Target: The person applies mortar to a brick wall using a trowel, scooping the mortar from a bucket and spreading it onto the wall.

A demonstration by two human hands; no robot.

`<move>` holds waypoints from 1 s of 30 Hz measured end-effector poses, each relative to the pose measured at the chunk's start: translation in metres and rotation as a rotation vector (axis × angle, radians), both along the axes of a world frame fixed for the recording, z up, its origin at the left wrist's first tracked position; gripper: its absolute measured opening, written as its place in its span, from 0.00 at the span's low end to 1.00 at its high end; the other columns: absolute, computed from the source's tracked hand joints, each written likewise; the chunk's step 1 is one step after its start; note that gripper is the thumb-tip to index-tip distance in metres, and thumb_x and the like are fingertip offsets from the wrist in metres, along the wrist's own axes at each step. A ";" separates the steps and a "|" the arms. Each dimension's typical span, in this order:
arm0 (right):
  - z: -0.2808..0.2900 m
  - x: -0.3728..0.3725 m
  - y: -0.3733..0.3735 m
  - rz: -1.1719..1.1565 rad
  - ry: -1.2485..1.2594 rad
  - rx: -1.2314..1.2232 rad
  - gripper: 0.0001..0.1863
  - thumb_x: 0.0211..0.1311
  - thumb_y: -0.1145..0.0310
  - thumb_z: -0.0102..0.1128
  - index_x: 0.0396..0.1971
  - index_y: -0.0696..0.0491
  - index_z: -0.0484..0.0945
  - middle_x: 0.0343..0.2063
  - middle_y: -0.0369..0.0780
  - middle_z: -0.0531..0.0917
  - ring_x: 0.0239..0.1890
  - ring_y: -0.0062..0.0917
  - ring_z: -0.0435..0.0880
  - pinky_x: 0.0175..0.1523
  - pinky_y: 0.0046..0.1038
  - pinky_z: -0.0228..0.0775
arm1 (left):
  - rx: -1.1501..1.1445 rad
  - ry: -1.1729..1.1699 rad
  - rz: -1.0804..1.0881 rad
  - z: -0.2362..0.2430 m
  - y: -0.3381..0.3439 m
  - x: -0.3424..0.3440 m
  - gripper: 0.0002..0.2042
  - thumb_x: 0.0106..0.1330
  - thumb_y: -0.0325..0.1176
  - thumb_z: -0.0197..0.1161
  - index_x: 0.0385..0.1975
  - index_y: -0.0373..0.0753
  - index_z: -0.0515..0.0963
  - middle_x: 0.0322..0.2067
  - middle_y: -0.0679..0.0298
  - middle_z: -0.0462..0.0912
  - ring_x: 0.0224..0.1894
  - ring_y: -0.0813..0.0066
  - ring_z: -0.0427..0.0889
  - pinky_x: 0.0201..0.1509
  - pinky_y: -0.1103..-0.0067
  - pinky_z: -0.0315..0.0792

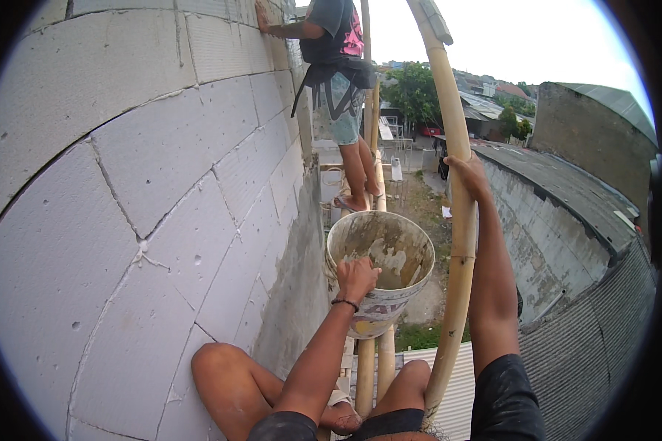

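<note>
Head view: left hand (357,278) clamped on bucket (381,272) rim, centre frame; right hand (467,173) wrapped round bamboo pole (460,220) at two o'clock. Risk: loosened grip dropping bucket off scaffold.

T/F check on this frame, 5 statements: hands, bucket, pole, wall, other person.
1. The left hand grips the near rim of the bucket. True.
2. The right hand rests flat on the block wall. False: it is wrapped around the upright bamboo pole, on the far side from the wall.
3. The bucket is brim-full of mortar. False: its inside is smeared with grey residue and mostly hollow.
4. Another person stands further along the bamboo scaffold, one hand on the wall. True.
5. The left wrist is bare. False: it wears a dark band.
</note>
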State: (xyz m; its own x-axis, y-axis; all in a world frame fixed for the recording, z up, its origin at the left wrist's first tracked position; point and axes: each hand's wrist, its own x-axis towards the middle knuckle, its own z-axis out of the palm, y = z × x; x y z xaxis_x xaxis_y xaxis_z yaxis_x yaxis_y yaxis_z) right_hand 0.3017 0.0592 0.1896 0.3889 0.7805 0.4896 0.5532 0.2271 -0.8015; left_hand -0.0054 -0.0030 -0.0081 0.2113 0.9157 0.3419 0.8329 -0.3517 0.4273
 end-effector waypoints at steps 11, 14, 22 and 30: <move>-0.001 0.000 0.000 0.020 0.018 0.011 0.31 0.49 0.52 0.71 0.47 0.60 0.75 0.33 0.42 0.82 0.33 0.27 0.81 0.41 0.32 0.74 | -0.022 -0.024 -0.010 0.001 0.002 0.000 0.15 0.59 0.49 0.67 0.29 0.42 0.83 0.30 0.53 0.87 0.37 0.56 0.86 0.50 0.66 0.69; 0.000 -0.001 0.001 0.018 0.019 0.013 0.32 0.47 0.52 0.71 0.46 0.60 0.75 0.34 0.44 0.83 0.33 0.30 0.83 0.41 0.33 0.74 | 0.010 -0.024 -0.002 0.000 0.001 -0.001 0.15 0.59 0.49 0.67 0.29 0.42 0.84 0.30 0.53 0.87 0.37 0.57 0.86 0.49 0.66 0.69; -0.003 0.003 0.002 -0.003 0.011 0.012 0.33 0.45 0.52 0.72 0.46 0.60 0.76 0.34 0.45 0.84 0.34 0.31 0.84 0.41 0.34 0.75 | 0.000 -0.016 0.008 -0.001 -0.003 0.003 0.15 0.59 0.49 0.67 0.30 0.42 0.84 0.31 0.54 0.87 0.37 0.57 0.86 0.50 0.67 0.69; 0.005 0.006 0.009 0.043 -0.015 0.001 0.30 0.49 0.52 0.70 0.46 0.59 0.76 0.32 0.41 0.82 0.31 0.26 0.81 0.39 0.31 0.73 | 0.012 -0.068 0.010 0.006 0.007 0.000 0.14 0.60 0.48 0.65 0.29 0.43 0.85 0.29 0.56 0.87 0.37 0.58 0.86 0.49 0.66 0.70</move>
